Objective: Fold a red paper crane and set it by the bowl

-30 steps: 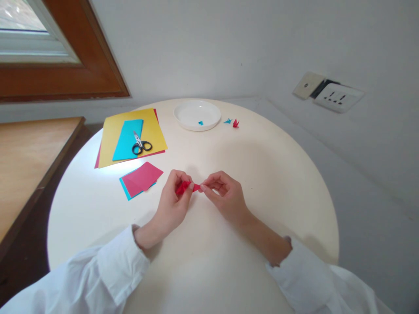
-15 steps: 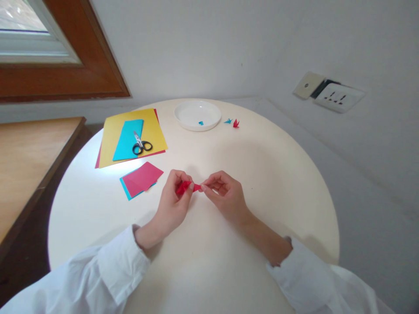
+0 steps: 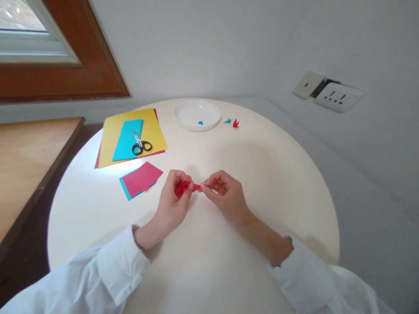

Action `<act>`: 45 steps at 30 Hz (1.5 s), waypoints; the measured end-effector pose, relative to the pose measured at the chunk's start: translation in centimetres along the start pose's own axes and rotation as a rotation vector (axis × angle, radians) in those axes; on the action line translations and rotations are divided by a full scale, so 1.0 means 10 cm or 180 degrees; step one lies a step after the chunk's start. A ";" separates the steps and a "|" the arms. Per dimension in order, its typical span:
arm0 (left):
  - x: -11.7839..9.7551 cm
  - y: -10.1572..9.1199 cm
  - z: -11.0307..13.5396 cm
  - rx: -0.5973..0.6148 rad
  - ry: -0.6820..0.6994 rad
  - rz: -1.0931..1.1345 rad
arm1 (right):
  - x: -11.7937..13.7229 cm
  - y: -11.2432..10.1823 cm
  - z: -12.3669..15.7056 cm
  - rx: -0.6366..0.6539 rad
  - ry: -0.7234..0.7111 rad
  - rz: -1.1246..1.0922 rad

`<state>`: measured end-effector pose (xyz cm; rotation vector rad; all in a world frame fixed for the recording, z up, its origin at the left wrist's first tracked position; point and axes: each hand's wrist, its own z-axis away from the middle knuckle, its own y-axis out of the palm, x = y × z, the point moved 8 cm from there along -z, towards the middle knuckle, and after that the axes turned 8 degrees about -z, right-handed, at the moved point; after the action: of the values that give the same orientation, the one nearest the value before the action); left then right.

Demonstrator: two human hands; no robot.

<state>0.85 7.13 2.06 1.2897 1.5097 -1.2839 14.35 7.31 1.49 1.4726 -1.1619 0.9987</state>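
Note:
A small folded piece of red paper (image 3: pixel 183 187) is held just above the middle of the round table. My left hand (image 3: pixel 174 198) is closed around its wider left part, thumb on top. My right hand (image 3: pixel 225 192) pinches its narrow right tip between thumb and fingertips. Parts of the folds are hidden by my fingers. To the left of my left hand lie a pink paper sheet (image 3: pixel 142 179) and, partly under it, a blue sheet (image 3: pixel 126 192).
Scissors (image 3: pixel 141 144) with black handles rest on blue paper (image 3: pixel 126 141), atop a yellow sheet (image 3: pixel 109 139). A white plate (image 3: pixel 180 117) holds a blue paper scrap (image 3: pixel 200 123). Beside it stand a blue folded figure (image 3: pixel 228 121) and a red folded figure (image 3: pixel 236 123). Walls border the table (image 3: pixel 278 174).

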 end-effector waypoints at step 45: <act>-0.29 -0.11 0.00 -0.0270 0.1101 -0.1688 | 0.21 -0.01 0.02 -0.0078 -0.0798 0.1290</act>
<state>0.38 6.48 5.09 1.1351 2.2358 -1.3374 14.85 6.78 3.48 1.3999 -1.6957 1.0824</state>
